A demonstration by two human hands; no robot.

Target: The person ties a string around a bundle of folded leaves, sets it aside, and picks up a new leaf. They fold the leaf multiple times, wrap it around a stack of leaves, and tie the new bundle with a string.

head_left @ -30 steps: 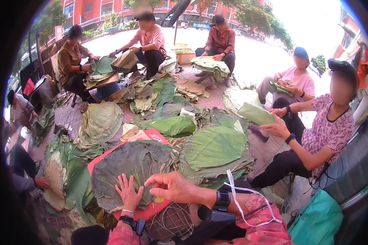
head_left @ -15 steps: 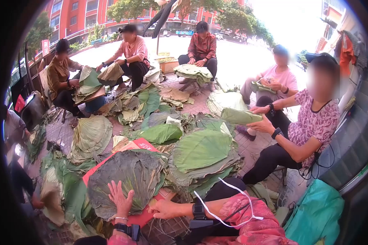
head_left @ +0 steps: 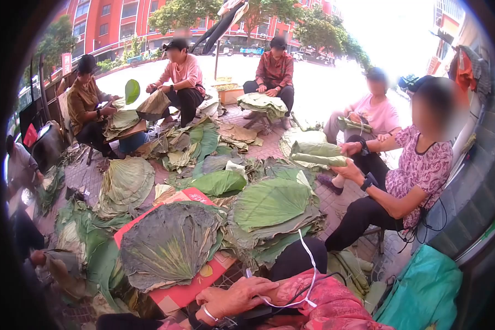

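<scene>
My left hand (head_left: 235,298), with a silver bracelet at its wrist, reaches across at the bottom centre. Its fingers are bent together over my right forearm, by the edge of the red patterned sleeve (head_left: 335,300). My right hand is hidden behind the left one. A white cord loop (head_left: 315,269) hangs over the sleeve. Just beyond my hands, a dark, wrinkled round leaf (head_left: 170,242) tops a pile on a red cardboard sheet (head_left: 195,283). Right of it lies a stack with a green leaf (head_left: 272,203) on top.
Several people sit around the leaf piles. The nearest person (head_left: 418,170) at the right holds a folded leaf bundle (head_left: 319,154). A teal bag (head_left: 423,291) lies at the lower right, near rolled leaves (head_left: 349,275). Another person's hand (head_left: 38,257) shows at the left edge.
My left hand has left the dark leaf and moved right onto my right forearm. My right hand has gone out of sight. A seated person at the back left now has a small green leaf raised.
</scene>
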